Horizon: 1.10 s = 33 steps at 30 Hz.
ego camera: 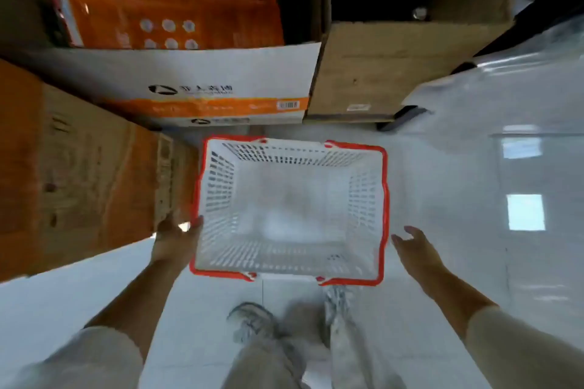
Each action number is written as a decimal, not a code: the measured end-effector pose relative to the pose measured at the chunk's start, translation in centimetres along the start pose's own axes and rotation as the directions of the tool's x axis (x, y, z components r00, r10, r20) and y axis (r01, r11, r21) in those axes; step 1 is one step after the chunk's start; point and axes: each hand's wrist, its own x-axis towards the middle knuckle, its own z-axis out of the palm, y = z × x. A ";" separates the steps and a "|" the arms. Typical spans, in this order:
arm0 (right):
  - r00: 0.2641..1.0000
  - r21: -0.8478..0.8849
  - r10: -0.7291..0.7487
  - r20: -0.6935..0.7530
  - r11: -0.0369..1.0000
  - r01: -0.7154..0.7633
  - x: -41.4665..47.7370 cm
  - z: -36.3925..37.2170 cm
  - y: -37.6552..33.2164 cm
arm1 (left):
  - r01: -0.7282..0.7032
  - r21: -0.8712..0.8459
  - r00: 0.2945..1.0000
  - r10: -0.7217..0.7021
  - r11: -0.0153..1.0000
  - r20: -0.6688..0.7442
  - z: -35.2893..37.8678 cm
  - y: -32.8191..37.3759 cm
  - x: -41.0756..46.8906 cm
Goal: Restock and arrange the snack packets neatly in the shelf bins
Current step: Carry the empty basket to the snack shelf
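The white basket (218,186) with a red rim stands on the floor (474,186). The left hand (175,238) lies against its left wall by the near corner; I cannot tell whether it grips. The right hand (414,246) hovers released, fingers spread, just beside the right rim. Orange packets (177,25) lie in an open box (189,73) beyond the basket.

The basket (386,199) is white with slotted lattice walls and a red-orange rim. Behind it, a white carton (177,73) carries an orange band and black logo, under orange packaging (177,25) dotted with pale rounds. A plain brown box (379,66) sits alongside. The floor (474,230) is glossy off-white tile. The shoes (252,322) are mottled grey-white.
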 end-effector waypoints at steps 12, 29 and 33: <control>0.981 -0.076 -0.169 -0.100 0.984 0.162 9.7 4.6 -0.8 | -0.112 0.239 0.982 0.144 0.965 -0.119 5.9 -1.7 5.9; 0.832 -0.323 -0.453 -0.321 0.878 0.353 -18.2 -13.7 -1.9 | 0.050 0.010 0.984 -0.048 0.999 -0.174 -9.7 1.3 -24.0; 0.773 -0.438 -0.577 -0.265 0.786 0.437 -24.5 -14.8 -2.9 | 0.175 -0.133 0.945 -0.204 0.976 -0.257 -12.2 -1.0 -31.6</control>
